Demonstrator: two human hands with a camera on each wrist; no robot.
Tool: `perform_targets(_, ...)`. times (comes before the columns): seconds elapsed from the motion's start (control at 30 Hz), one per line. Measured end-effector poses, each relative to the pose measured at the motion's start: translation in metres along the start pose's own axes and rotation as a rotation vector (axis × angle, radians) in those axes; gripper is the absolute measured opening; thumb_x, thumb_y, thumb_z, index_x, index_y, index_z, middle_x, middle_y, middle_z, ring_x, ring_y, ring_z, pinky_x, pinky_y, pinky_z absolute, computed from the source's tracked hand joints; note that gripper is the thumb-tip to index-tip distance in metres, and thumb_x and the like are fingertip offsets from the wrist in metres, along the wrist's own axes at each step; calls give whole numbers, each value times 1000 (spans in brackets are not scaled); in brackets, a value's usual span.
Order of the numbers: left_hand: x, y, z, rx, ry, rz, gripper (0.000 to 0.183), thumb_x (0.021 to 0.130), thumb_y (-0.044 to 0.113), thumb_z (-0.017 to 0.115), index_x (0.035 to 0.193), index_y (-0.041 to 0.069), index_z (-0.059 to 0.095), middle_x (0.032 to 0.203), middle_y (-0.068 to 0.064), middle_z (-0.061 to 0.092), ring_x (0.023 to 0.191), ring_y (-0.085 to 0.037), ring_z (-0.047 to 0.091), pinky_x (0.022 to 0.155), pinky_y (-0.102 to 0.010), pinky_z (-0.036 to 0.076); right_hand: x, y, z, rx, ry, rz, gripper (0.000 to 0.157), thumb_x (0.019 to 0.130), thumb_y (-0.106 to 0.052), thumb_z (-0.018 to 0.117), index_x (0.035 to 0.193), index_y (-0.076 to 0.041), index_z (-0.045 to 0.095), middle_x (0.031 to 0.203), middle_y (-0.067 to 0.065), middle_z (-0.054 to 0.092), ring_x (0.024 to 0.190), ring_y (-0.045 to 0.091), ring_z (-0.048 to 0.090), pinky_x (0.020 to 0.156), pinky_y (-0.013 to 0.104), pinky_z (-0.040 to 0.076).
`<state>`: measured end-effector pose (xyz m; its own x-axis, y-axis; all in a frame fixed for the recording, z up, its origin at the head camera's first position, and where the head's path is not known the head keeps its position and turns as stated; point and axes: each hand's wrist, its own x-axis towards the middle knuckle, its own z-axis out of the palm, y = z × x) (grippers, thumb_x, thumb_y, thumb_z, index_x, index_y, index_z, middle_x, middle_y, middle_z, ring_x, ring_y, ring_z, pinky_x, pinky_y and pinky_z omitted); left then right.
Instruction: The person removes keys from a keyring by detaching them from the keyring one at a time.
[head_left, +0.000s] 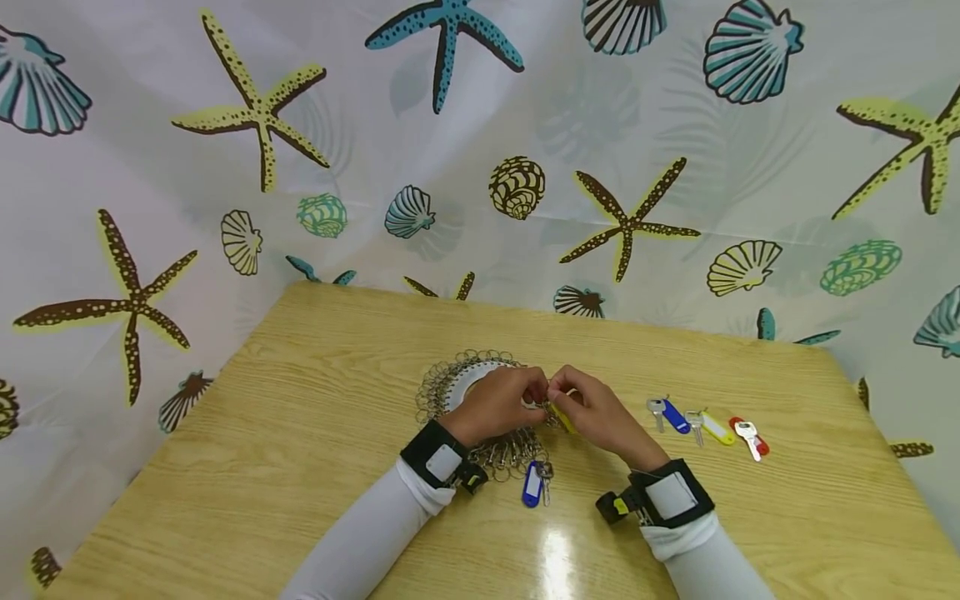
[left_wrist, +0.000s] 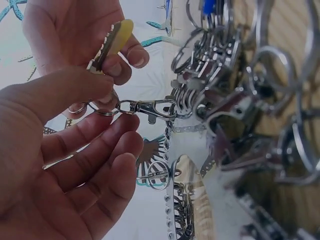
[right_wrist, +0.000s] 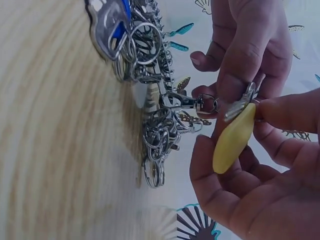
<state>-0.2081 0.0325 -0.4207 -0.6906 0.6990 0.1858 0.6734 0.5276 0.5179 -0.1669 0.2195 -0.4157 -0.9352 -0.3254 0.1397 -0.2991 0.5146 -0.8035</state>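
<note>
My left hand (head_left: 495, 404) pinches a split ring (left_wrist: 102, 111) between thumb and fingers. A metal swivel clasp (left_wrist: 150, 107) joins this ring to a white round rack (head_left: 459, 387), whose edge is lined with clasps and rings. My right hand (head_left: 603, 412) holds a silver key (left_wrist: 105, 47) with a yellow tag (right_wrist: 234, 145), its thumb and fingertips right at the split ring. The two hands meet at the rack's right side, fingertips close together. Part of the rack is hidden under my left hand. By its near edge lies a blue tag (head_left: 532, 485) with a key (head_left: 546, 477).
On the wooden table (head_left: 315, 417) to the right lie keys with a blue tag (head_left: 676, 417), a yellow tag (head_left: 717, 428) and a red tag (head_left: 763, 447). A cloth (head_left: 480, 108) printed with starfish and shells hangs behind the table and at its sides.
</note>
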Motion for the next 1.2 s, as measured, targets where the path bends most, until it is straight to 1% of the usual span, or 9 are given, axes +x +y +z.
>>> perform_targets(0.1,0,0,0,-22,2,1,18,87,18,71,102,12,64,93,0,67,85,-11,63,73,-21,51,0,1,2,51,8,38,14,102,-12,49,98,-2,57,95,9,58,83,22,53,73,35,45)
perform_targets(0.17,0,-1,0,-39,7,1,18,86,17,71,101,11,63,92,-1,67,84,-12,63,73,-21,51,-1,1,3,85,26,77,15,102,-14,50,99,-2,58,96,10,58,86,25,55,74,37,46)
perform_targets(0.33,0,-2,2,-69,12,12,21,86,17,73,101,8,61,90,-2,66,83,-14,63,72,-22,51,-3,-7,3,109,71,141,18,101,-14,52,102,2,60,95,13,59,76,27,57,63,36,48)
perform_targets(0.43,-1,-2,2,-72,12,23,22,86,18,72,100,8,60,90,-3,66,83,-15,63,71,-22,51,-3,-6,4,83,90,153,17,100,-13,53,101,2,61,95,13,60,77,23,54,65,36,47)
perform_targets(0.5,-1,-3,1,-76,15,30,22,86,19,73,100,8,59,89,-3,66,82,-15,64,71,-22,50,-1,4,5,60,103,149,15,99,-15,55,100,-1,62,94,10,60,78,21,52,66,33,43)
perform_targets(0.63,-1,-4,1,-93,26,50,21,85,18,73,97,8,59,87,-2,65,81,-16,64,70,-22,50,0,3,5,42,103,149,14,99,-14,55,99,-2,62,94,9,61,81,22,53,67,34,43)
perform_targets(0.87,0,-5,0,-100,38,90,17,83,15,74,91,7,61,80,-1,66,71,-6,60,64,-18,49,0,1,5,16,112,146,12,98,-14,57,97,-4,64,96,7,64,88,20,58,71,34,45)
perform_targets(1.07,1,-5,-1,-95,73,101,16,82,15,74,89,8,62,79,1,66,71,-4,60,65,-16,50,0,2,7,-17,146,139,11,97,-13,57,95,-4,64,93,6,65,84,19,58,66,31,45)
perform_targets(1.2,1,-5,-1,-108,69,93,16,83,15,74,91,8,62,80,1,65,72,-4,60,65,-16,50,1,2,9,-31,163,129,10,97,-12,57,94,-5,64,89,7,64,78,18,56,63,30,44)
